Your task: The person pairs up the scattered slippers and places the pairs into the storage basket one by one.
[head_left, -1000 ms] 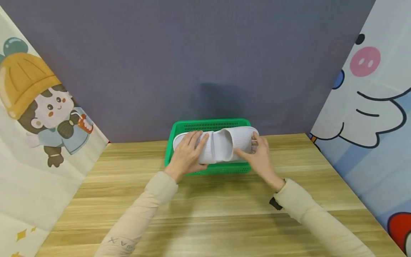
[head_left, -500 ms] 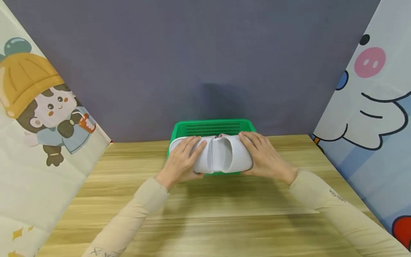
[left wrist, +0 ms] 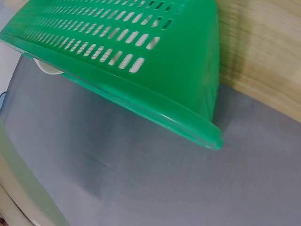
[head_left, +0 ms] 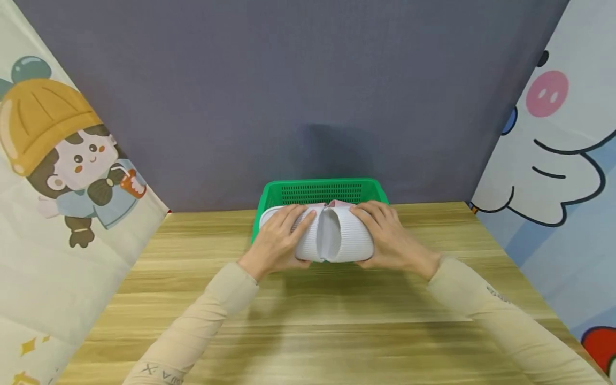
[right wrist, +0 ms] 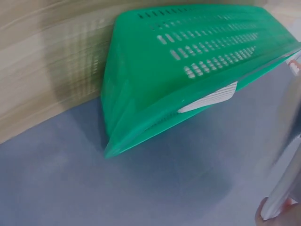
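My left hand (head_left: pixel 278 240) grips the left part of a pair of white slippers (head_left: pixel 355 235) with ribbed straps. The right hand (head_left: pixel 397 235) holds their right end, fingers on top and thumb at the near side. In the head view the slippers lie over the near part of a green basket (head_left: pixel 321 183) and hide much of it. In the right wrist view, fingertips (right wrist: pixel 288 217) hold a white edge (right wrist: pixel 282 188) at the lower right corner. Something pinkish (head_left: pixel 341 203) shows just behind the slippers.
The slotted basket stands on the wooden table (head_left: pixel 317 326) near a grey back panel (head_left: pixel 308 80). A white ribbed thing (right wrist: pixel 214 100) shows above its rim in the right wrist view, and white shows through its slots. Printed cartoon panels flank both sides.
The slippers have shifted toward me, uncovering more of the basket's far wall. My right hand has turned from a spread hold to a closer grip on their end; the held parts now stand closer together.
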`<state>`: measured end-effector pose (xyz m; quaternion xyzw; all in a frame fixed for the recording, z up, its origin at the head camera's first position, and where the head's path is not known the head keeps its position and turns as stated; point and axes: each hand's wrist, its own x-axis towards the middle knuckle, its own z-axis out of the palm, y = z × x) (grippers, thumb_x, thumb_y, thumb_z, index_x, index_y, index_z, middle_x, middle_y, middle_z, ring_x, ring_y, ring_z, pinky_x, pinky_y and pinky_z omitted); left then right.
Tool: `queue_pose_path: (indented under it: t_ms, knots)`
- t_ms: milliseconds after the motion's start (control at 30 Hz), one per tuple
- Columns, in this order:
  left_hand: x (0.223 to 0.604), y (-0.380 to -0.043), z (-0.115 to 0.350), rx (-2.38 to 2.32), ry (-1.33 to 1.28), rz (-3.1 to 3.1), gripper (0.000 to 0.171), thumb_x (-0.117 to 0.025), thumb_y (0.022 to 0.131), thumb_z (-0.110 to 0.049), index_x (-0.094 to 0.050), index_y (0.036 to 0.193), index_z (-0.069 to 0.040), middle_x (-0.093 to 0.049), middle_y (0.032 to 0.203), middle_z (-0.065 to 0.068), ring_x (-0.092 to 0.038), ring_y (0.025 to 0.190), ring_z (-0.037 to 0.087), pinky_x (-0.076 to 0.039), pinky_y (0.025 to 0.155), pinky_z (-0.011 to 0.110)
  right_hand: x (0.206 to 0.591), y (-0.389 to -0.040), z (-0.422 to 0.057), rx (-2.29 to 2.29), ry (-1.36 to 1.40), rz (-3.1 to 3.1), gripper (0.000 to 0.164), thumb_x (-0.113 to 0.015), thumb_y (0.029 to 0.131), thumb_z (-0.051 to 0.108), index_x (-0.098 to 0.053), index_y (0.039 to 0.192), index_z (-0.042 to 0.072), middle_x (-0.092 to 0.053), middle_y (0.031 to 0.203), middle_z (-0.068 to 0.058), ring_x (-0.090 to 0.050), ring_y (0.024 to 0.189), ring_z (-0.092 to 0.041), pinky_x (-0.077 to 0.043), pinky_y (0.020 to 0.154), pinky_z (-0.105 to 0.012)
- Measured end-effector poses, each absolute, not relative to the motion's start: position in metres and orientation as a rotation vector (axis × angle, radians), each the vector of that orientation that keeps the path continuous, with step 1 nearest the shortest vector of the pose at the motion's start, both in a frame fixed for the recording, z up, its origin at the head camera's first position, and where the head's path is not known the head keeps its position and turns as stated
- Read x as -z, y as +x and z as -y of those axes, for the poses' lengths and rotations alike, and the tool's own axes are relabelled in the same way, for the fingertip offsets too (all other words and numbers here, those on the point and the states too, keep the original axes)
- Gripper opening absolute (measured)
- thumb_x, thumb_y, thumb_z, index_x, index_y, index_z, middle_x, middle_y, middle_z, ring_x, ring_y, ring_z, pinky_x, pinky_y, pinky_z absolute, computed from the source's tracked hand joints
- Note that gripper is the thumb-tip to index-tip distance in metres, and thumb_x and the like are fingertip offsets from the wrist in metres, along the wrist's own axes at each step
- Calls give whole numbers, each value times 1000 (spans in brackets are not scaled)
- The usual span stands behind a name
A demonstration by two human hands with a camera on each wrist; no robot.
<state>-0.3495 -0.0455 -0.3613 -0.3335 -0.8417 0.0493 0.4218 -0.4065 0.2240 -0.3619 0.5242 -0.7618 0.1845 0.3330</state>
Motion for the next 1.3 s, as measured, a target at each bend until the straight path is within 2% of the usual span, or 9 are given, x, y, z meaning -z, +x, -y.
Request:
queue_pose_path:
  t_ms: [200,600,867,1033,1167,1300]
  knots:
    - [358,-350,44,-145,-834,2082,100,-75,43,-58,-52,125,-6,-54,119,16,-52,108,31,-43,99,39,363,-406,-219,-521,1369,1943,107,-86,35,39,-41,126,2,-47,119,-20,-40,111,-41,-37,87,-59]
    - [359,-357,43,-160,-837,2097,100,-74,46,-57,-50,127,-5,-54,120,18,-53,110,31,-42,100,39,363,-410,-218,-500,1355,1976,108,-85,37,40,-41,127,1,-47,120,-21,-41,113,-40,-38,89,-58]
    - [360,-355,41,-126,-894,2212,103,-76,53,-57,-41,134,-4,-44,134,18,-42,124,30,-32,109,40,363,-413,-227,-544,1389,2023,110,-85,41,40,-38,131,-2,-46,122,-19,-44,111,-32,-42,93,-48]
    - [363,-345,36,-80,-935,2244,92,-76,65,-48,-40,136,-2,-39,141,16,-35,132,28,-26,113,39,366,-414,-239,-582,1337,2087,112,-87,39,37,-38,132,-3,-44,123,-21,-46,111,-34,-46,89,-49]
    - [373,-332,27,56,-886,2227,80,-76,69,-35,-43,132,2,-43,137,18,-39,129,29,-30,111,37,370,-415,-250,-598,1279,2171,112,-87,42,36,-35,134,0,-41,127,-23,-45,113,-36,-47,87,-52]
    - [386,-311,26,433,-754,2317,69,-73,73,-24,-46,131,1,-44,137,15,-37,130,31,-34,108,42,375,-420,-260,-623,1242,2227,111,-87,44,34,-34,136,2,-41,128,-23,-44,113,-37,-48,84,-53]
